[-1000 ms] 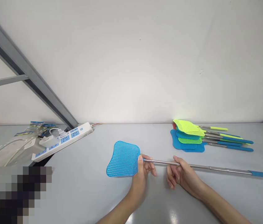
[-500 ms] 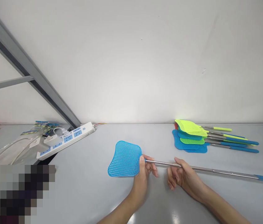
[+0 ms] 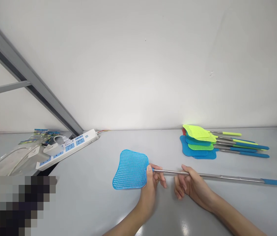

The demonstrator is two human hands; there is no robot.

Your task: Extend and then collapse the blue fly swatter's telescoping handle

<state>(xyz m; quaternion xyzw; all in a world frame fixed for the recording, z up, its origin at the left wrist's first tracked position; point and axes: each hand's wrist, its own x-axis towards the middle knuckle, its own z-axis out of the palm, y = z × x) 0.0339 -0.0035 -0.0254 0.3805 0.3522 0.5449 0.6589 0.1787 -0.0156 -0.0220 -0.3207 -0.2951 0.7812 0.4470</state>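
Note:
A fly swatter (image 3: 131, 169) with a blue perforated head, a long metal telescopic rod and a blue grip is held sideways above the grey table. My left hand (image 3: 150, 180) pinches it where the head meets the rod, thumb on top. Farther along, my right hand (image 3: 192, 183) holds the metal rod between thumb and fingers, its other fingers curled below. The rod runs on to the right, and the end of the blue grip reaches the picture's right edge.
Several yellow, green and blue fly swatters (image 3: 199, 141) lie piled at the back right. A white power strip (image 3: 79, 144) with plugs and cables sits at the left, near plastic packets (image 3: 41, 132). A metal frame post (image 3: 35, 88) stands behind it.
The view has shifted slightly. The rod's grip end has drawn a little to the left, showing more of the blue grip. Both hands keep their hold on the fly swatter.

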